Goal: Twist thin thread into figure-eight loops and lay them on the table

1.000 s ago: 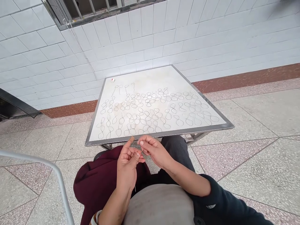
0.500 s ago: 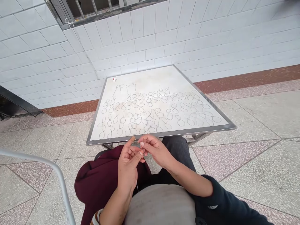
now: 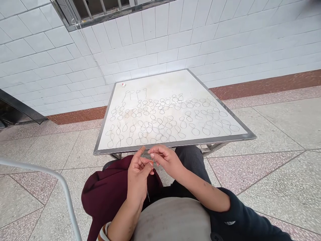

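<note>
Left hand (image 3: 138, 170), right hand (image 3: 168, 161) both pinching thin strand (image 3: 148, 196) between them; tabletop (image 3: 163, 82) at 12 o'clock, looped wires (image 3: 162, 107) on it.

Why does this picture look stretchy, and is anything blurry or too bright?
In the head view, the table flares wide toward us, probably from a wide lens; in that view, the wall looks bright just above the table's far edge, a smudge darkens the top right blurrily, and the strand below the left hand is faint.
</note>
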Tool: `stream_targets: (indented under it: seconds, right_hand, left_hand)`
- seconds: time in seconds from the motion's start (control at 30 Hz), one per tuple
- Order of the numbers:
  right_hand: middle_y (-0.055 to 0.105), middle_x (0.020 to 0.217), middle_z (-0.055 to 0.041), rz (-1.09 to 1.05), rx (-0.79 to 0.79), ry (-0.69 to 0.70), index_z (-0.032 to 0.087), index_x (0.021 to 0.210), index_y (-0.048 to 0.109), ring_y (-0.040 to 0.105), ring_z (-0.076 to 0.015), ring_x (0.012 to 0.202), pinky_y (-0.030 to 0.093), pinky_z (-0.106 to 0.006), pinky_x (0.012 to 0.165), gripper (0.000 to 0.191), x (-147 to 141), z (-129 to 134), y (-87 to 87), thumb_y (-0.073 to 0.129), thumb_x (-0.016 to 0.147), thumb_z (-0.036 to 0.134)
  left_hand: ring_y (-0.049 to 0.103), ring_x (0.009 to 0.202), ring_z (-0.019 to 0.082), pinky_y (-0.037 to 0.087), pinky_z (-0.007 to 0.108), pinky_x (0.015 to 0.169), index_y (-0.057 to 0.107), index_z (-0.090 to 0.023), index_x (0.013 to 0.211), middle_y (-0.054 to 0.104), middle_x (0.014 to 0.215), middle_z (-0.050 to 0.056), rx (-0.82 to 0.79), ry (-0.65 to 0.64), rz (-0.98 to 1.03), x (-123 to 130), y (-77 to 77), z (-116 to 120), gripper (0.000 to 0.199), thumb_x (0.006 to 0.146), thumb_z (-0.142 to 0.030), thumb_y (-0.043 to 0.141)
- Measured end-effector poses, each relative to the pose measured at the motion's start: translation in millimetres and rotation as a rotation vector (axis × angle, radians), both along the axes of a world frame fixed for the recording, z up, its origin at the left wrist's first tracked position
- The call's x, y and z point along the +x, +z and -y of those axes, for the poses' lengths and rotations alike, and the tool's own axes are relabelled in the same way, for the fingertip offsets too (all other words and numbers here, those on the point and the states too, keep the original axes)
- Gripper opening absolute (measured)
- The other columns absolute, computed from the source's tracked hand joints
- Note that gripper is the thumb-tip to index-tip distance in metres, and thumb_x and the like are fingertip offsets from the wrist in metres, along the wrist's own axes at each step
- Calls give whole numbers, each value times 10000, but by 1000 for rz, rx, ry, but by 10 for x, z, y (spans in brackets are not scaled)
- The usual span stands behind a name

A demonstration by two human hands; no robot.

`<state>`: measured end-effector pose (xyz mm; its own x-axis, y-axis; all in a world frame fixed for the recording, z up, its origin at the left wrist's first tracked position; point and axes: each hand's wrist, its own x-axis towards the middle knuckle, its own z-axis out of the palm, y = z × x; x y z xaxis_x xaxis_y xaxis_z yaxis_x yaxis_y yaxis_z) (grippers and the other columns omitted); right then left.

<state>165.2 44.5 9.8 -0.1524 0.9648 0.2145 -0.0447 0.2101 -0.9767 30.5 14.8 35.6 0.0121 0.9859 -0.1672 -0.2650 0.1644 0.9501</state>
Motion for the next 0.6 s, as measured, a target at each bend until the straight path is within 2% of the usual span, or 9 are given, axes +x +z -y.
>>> stream_targets:
  seconds: [0.13, 0.27, 0.5, 0.6]
  right_hand:
    - [628, 881, -30, 212, 180, -86, 278, 994, 656, 561, -173, 785, 447, -325, 699, 168, 7, 15, 7, 494, 949, 267]
    - [592, 825, -37, 286, 244, -120, 285, 1034, 648, 542, -188, 756, 444, -338, 683, 211, -2, 41, 17, 449, 969, 265]
    - [569, 860, -58, 326, 229, -168, 269, 1034, 629, 529, -206, 780, 454, -366, 708, 222, -68, 89, 17, 416, 972, 269]
    - [567, 917, -50, 236, 124, -158, 260, 1008, 605, 513, -158, 649, 460, -334, 620, 183, -91, 98, -6, 432, 962, 296]
  left_hand:
    - [506, 650, 94, 447, 208, 571, 530, -228, 1316, 593, 769, -23, 6, 18, -4, -2, -35, -4, 567, 781, -210, 718]
    - [505, 631, 92, 440, 205, 565, 513, -232, 1335, 597, 753, -30, 29, 16, -27, -10, -28, 2, 601, 771, -204, 719]
    - [536, 634, 111, 472, 222, 576, 501, -234, 1360, 597, 727, -28, 89, 25, -158, -1, -18, 41, 623, 770, -191, 697]
    - [552, 659, 120, 485, 229, 589, 482, -237, 1378, 594, 734, -23, 136, 8, -211, 9, -39, 62, 604, 804, -201, 667]
